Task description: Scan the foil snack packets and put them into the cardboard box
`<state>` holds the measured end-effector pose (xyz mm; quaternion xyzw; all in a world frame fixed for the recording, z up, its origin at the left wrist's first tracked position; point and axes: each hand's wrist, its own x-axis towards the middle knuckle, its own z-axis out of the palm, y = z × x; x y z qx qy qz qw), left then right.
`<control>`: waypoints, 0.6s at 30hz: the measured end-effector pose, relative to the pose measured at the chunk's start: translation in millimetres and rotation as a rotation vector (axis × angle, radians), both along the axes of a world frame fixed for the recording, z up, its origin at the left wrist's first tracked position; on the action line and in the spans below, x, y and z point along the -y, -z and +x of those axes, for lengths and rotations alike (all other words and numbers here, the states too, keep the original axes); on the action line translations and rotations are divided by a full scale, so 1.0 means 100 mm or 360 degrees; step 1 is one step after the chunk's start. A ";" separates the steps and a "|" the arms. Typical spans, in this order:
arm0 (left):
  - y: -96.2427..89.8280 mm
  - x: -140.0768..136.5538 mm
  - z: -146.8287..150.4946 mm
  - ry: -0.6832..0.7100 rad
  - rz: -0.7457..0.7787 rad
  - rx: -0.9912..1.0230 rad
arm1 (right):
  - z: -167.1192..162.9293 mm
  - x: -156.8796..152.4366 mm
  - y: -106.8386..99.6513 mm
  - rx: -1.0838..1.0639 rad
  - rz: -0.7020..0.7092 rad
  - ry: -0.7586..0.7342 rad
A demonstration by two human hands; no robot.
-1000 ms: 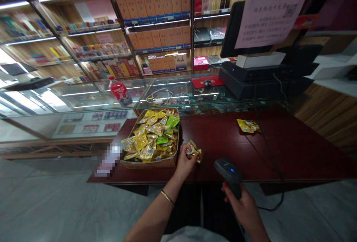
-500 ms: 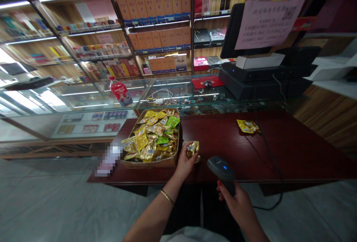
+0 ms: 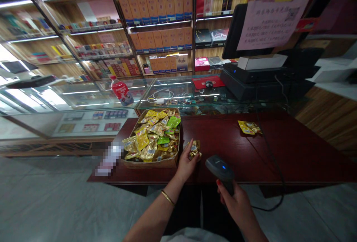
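Note:
Between the fingers of my left hand (image 3: 187, 164) is a small gold snack packet (image 3: 195, 149), held at the table just right of the box. My right hand (image 3: 235, 201) is wrapped round the handle of a dark barcode scanner (image 3: 219, 167), whose blue light is lit. The scanner's head points left toward the packet, a short gap away. Beside my left hand, the cardboard box (image 3: 156, 164) is heaped with gold, yellow and green snack packets (image 3: 150, 138). A few more yellow and gold packets (image 3: 249, 127) lie at the table's right side.
All this is on a dark red wooden table (image 3: 212, 134). Behind it stands a glass counter (image 3: 178, 86) with a red drink bottle (image 3: 122, 91), a mouse (image 3: 209, 84) and a monitor (image 3: 237, 30). A black cable (image 3: 275, 156) crosses the table's right part and hangs over its front edge.
The gold packet has tilted slightly in my left hand, its printed side showing more. The scanner has shifted a touch left. The rest of the scene has only shifted slightly with the camera.

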<state>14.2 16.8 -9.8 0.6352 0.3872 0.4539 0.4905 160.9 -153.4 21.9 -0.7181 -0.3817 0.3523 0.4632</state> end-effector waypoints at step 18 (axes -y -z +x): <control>0.01 0.00 -0.01 -0.0030 -0.0002 0.0001 | 0.01 0.07 -0.04 0.0010 0.0035 0.0017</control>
